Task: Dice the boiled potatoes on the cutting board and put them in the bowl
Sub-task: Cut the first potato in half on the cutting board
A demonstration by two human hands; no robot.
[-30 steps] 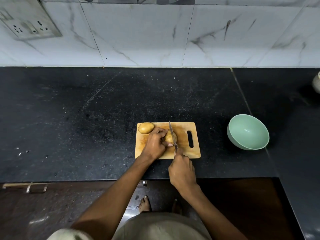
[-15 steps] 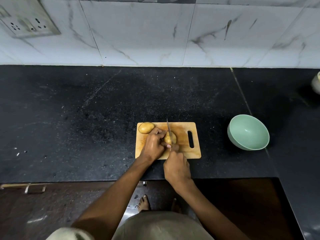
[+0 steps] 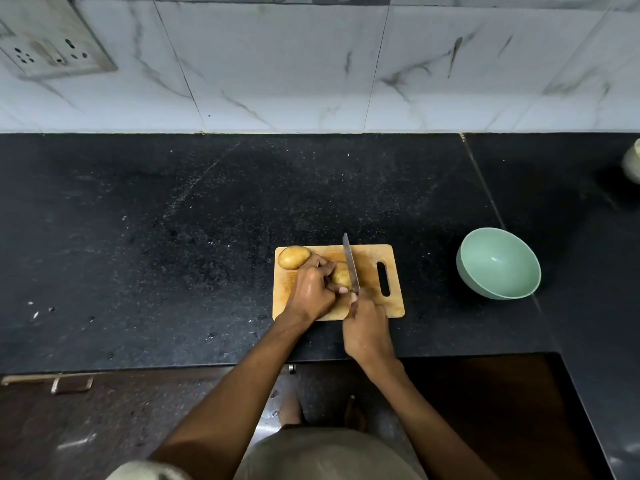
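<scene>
Change: the knife [image 3: 350, 266] is sitting further right on the potato than half a second ago, with the right hand [image 3: 366, 325] shifted right with it, suggesting the blade is being reset for a fresh cut near the potato's right side.
Meaning for the task: dicing is only beginning, by the look of it; no cut pieces are showing on the board and none in the bowl.
Right hand: closing around the knife handle at the near edge of the cutting board [image 3: 391, 308], blade pointing away from the person, its tip reaching past the board's far edge.
Left hand: the left hand [image 3: 313, 292] is curling over the potato being cut [image 3: 341, 274], fingers wrapped on its left side, thumb tip lying close to the blade's heel.
Second potato: 1 whole potato [image 3: 293, 257] is waiting at the board's far-left corner, just beside the left knuckles.
Bowl: the green bowl [image 3: 498, 263] is standing empty on the black bench [image 3: 207, 220], well apart to the right of the board.
Backdrop: marble-look wall tiles [image 3: 311, 64] are running behind the bench.
</scene>
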